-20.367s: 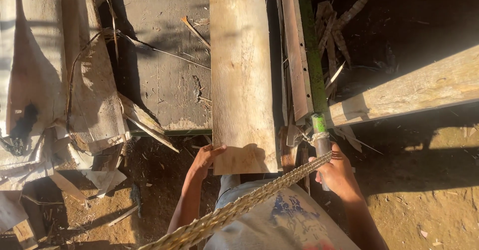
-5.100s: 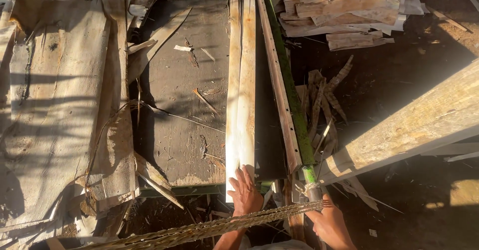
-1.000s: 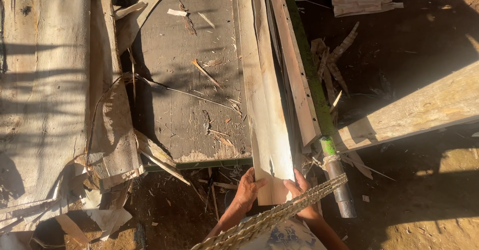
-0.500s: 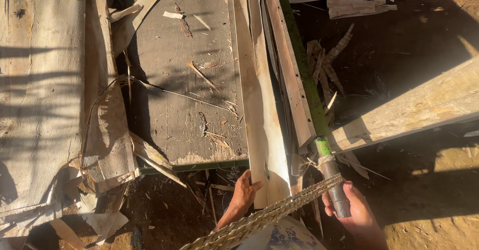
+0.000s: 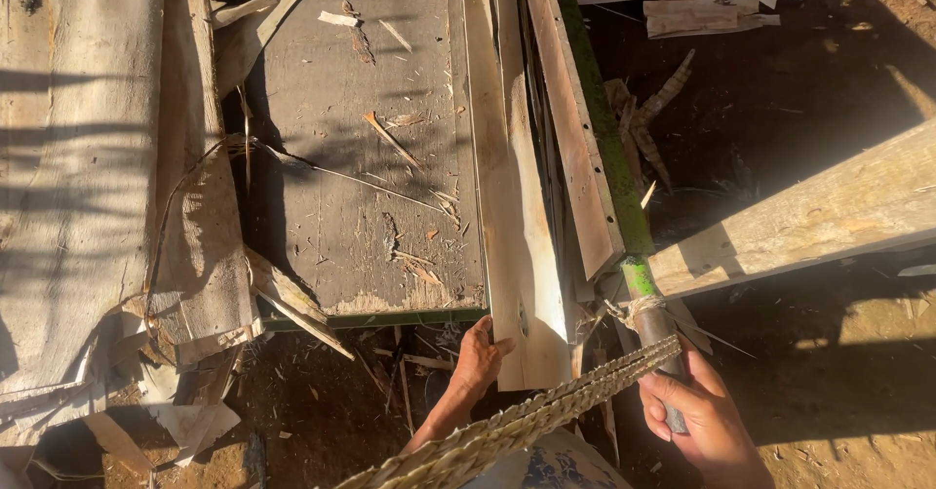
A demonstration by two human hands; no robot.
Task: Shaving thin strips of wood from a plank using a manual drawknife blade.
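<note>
Since a second earlier, the right hand point(image 5: 704, 413) had left the near end of the pale strip point(image 5: 522, 255) and gone out to the grey handle point(image 5: 659, 338) of the long green-edged blade point(image 5: 603, 148); half a second earlier it was already there, and it had stayed.

The strip, a long pale sheet of bark or thin wood, lay lengthwise along the right edge of the weathered grey board point(image 5: 366, 157), its near end overhanging the board's edge. The left hand point(image 5: 480, 357) gripped that near end from the left side, fingers curled round its edge and thumb up against it. The right hand was closed round the handle, fingers wrapped across it, just below a binding of pale fibre point(image 5: 636, 306) at the base of the blade. The blade ran away from the person just beside the strip, with a brownish plank point(image 5: 570, 148) between them.

A braided straw-coloured rope point(image 5: 526, 426) crossed in front of both wrists, from the lower left up to the handle. To the right, a thick sunlit timber beam point(image 5: 809, 221) slanted away over dark ground. Left of the board lay torn, crumpled sheets of pale bark point(image 5: 88, 187), and offcuts point(image 5: 702, 11) were piled at the top right.
</note>
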